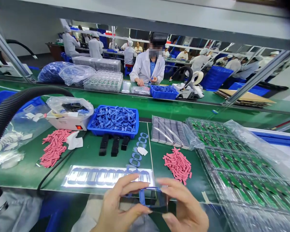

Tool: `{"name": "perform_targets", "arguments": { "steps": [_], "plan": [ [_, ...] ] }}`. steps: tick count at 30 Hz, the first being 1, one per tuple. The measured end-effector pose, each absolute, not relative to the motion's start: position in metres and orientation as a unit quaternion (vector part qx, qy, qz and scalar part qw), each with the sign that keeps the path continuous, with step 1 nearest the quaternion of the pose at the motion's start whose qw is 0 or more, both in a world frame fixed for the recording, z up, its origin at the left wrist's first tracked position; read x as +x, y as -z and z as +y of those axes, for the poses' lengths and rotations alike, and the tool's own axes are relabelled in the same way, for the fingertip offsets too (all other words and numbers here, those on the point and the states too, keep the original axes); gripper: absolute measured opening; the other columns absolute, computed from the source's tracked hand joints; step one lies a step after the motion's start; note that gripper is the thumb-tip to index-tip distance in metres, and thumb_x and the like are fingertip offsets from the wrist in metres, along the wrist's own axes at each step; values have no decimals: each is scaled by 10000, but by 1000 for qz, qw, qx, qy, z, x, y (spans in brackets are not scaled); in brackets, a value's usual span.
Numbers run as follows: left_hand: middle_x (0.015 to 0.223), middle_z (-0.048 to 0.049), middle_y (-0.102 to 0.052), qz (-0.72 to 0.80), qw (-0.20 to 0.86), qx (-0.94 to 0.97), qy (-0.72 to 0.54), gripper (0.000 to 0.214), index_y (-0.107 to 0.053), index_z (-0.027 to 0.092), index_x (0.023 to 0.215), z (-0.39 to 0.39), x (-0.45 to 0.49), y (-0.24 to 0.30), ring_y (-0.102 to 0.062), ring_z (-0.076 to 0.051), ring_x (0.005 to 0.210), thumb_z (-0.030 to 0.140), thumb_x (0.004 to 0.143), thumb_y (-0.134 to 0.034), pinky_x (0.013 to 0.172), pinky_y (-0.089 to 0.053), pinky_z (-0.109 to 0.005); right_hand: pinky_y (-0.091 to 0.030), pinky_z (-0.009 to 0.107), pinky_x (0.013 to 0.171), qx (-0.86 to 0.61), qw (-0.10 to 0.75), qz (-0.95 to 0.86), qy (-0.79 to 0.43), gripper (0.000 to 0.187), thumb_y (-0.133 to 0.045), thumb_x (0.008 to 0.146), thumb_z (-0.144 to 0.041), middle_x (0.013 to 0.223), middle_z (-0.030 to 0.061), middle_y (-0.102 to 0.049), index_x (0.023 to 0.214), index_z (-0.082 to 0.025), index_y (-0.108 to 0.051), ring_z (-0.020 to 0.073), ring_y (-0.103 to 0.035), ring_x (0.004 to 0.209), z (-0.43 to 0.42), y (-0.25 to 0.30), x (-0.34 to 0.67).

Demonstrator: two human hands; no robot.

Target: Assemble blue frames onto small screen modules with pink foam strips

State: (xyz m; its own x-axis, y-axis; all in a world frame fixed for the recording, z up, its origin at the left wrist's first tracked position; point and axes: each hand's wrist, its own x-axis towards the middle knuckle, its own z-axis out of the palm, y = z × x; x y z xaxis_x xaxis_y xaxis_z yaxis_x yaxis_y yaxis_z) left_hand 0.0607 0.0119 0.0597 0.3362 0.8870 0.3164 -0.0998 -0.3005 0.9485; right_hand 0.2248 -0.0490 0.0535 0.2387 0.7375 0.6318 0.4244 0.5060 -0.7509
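Note:
Near the table's front edge, my left hand [122, 204] and my right hand [187, 206] face each other. Between thumb and fingers, the left grips one end of a small blue plastic frame [142, 197]. My right fingers pinch a dark, glossy rectangular piece [160, 203] at its right side. Frame and piece overlap or touch; I cannot tell whether they are joined. Just beyond the hands lies a pale sheet [87, 177] bearing a row of blue-grey oval frames. Loose oval frames [136, 159] form a column behind it, with a white scrap [142, 151] on them.
Pink strips are heaped at left [53, 148] and right [177, 165]. A blue bin [137, 124] holds blue parts, with black stacks [115, 146] before it. Circuit-board trays [205, 161] fill the right. A black hose [4, 125] arches at left. A co-worker [147, 66] sits opposite.

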Motion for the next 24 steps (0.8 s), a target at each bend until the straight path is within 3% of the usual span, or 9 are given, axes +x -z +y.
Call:
{"name": "perform_targets", "arguments": {
  "steps": [5, 12, 17, 22, 24],
  "plan": [
    [964, -11, -784, 250, 357, 754, -492, 635, -414, 321, 1371, 21, 50, -70, -741, -138, 816, 308, 802, -696, 836, -548, -176, -574, 274, 649, -520, 446, -728, -39, 239, -588, 895, -291, 1202, 159, -569, 1115, -202, -623, 151, -660, 742, -46, -72, 248],
    [980, -45, -780, 223, 337, 774, -488, 647, -366, 266, 1413, 20, 51, -71, -734, -119, 839, 273, 836, -659, 897, -498, -159, -571, 227, 620, -495, 381, -781, 20, 226, -507, 941, -295, 1192, 185, -593, 1064, -150, -629, 147, -663, 805, -42, -83, 247],
    [983, 4, -781, 239, 377, 744, -497, 689, -373, 330, 1408, 19, 49, -66, -734, -110, 833, 257, 804, -698, 895, -491, -141, -586, 241, 699, -520, 355, -776, 31, 451, -505, 914, -458, 1181, 201, -618, 1217, -127, -547, 168, -686, 846, -45, -84, 245],
    [1024, 51, -768, 243, 478, 695, -480, 775, -447, 437, 1343, 14, 48, -61, -726, -126, 892, 127, 712, -771, 913, -502, -176, -566, 208, 757, -516, 356, -779, -2, 256, -535, 928, -350, 1054, 111, -692, 1091, -169, -613, 151, -692, 880, -47, -83, 243],
    [1082, 33, -751, 271, 567, 613, -480, 690, -537, 439, 1272, 9, 51, -58, -714, -161, 949, 180, 687, -797, 878, -533, -195, -560, 195, 753, -516, 380, -767, -28, 236, -543, 923, -360, 972, 78, -710, 1052, -180, -623, 147, -691, 881, -47, -81, 238]
  ]
}}
